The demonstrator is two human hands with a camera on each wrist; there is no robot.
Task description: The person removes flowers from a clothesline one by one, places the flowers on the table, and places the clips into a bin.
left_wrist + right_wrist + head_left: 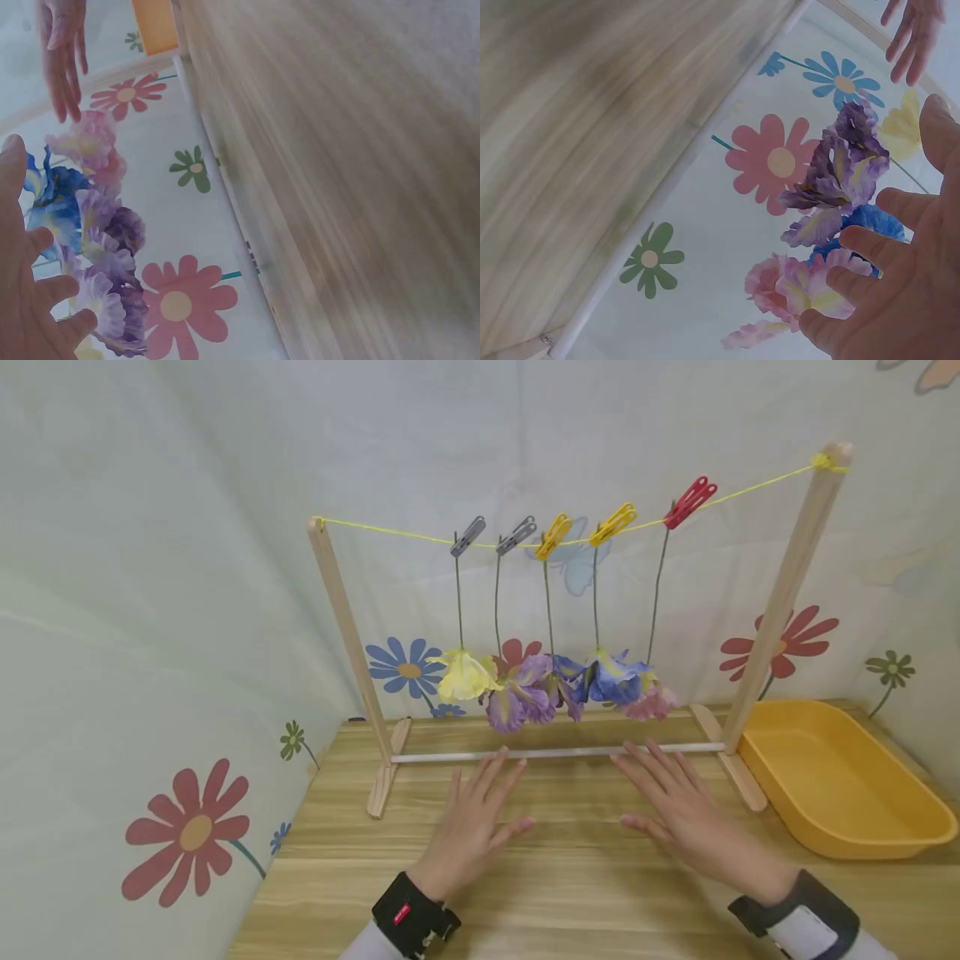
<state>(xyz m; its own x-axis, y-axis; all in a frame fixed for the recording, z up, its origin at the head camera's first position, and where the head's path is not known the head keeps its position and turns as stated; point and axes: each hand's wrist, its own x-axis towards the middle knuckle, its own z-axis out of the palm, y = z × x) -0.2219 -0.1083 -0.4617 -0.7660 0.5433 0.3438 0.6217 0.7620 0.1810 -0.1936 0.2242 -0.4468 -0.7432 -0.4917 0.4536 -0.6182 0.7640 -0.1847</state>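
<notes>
My left hand [474,822] is held over the table with fingers spread and nothing in it. To the right, my right hand [678,810] is likewise spread and holds nothing. Behind them, flowers hang head down from a yellow string [397,532]: a yellow flower [467,677], purple flowers [517,703], a blue flower [611,678] and a pink flower [651,702]. Their stems are clipped by grey clothespins [468,537], yellow clothespins [613,524] and a red clothespin [690,503]. In the right wrist view the pink flower [810,289] appears beside my right fingers.
The string runs between a left wooden post [348,635] and a taller-looking right post [787,593]. A white rod [558,752] joins their feet low over the wooden table [570,893]. An orange basin [847,837] stands at the right. Flower-printed cloth [187,527] hangs behind.
</notes>
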